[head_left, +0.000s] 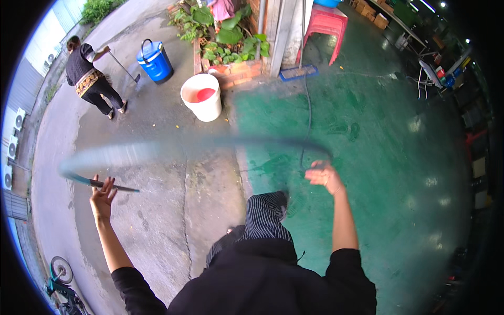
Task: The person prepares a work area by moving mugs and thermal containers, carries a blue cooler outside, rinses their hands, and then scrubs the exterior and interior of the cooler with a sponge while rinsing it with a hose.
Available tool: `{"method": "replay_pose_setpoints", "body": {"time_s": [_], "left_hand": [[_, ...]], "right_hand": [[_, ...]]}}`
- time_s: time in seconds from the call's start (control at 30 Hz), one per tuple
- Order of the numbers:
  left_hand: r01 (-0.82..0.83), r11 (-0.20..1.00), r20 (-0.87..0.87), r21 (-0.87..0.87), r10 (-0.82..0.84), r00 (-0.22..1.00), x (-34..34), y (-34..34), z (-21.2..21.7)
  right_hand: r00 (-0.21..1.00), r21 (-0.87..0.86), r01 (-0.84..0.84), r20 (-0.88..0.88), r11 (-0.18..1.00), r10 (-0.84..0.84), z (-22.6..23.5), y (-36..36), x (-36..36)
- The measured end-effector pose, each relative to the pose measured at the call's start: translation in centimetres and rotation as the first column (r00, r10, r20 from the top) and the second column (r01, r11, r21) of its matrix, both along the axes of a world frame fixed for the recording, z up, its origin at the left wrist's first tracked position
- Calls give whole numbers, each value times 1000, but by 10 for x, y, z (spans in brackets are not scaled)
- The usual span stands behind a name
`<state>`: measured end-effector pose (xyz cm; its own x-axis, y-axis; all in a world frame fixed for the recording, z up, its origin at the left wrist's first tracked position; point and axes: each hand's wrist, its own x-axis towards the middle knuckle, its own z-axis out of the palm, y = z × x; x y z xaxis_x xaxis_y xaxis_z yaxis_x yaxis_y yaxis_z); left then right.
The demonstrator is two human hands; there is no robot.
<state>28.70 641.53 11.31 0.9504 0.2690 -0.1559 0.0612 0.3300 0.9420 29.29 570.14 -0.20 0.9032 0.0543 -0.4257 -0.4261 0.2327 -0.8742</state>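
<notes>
A bluish-grey hose (pixel 252 140), smeared by motion, arches in front of me from one hand to the other. My left hand (pixel 102 200) is closed loosely on it near one end; a dark, thin tip sticks out to the right past the fingers. At the other side of the arch, my right hand (pixel 328 179) has the hose between thumb and fingers, partly blurred. Another stretch of thin hose (pixel 308 110) runs over the green floor beyond my right hand.
A white bucket (pixel 206 107) with something red inside stands ahead, beside a blue cooler (pixel 156 65). Another person (pixel 89 73) holds a long-handled tool at the far left. A red plastic stool (pixel 328 26), brick planter (pixel 239 73) and blue-edged mat (pixel 298 72) lie farther off.
</notes>
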Motion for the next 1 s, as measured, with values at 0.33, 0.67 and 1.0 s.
{"method": "replay_pose_setpoints", "body": {"time_s": [0.33, 0.67, 1.0], "left_hand": [[-19, 91, -11, 996, 320, 947, 113, 96, -84], [-249, 726, 223, 641, 135, 965, 420, 52, -57], [-130, 730, 245, 671, -52, 968, 710, -36, -45]], "right_hand": [[552, -508, 833, 751, -217, 363, 230, 60, 227], [147, -159, 869, 987, 468, 61, 383, 61, 456], [286, -303, 902, 953, 309, 100, 400, 12, 558]]}}
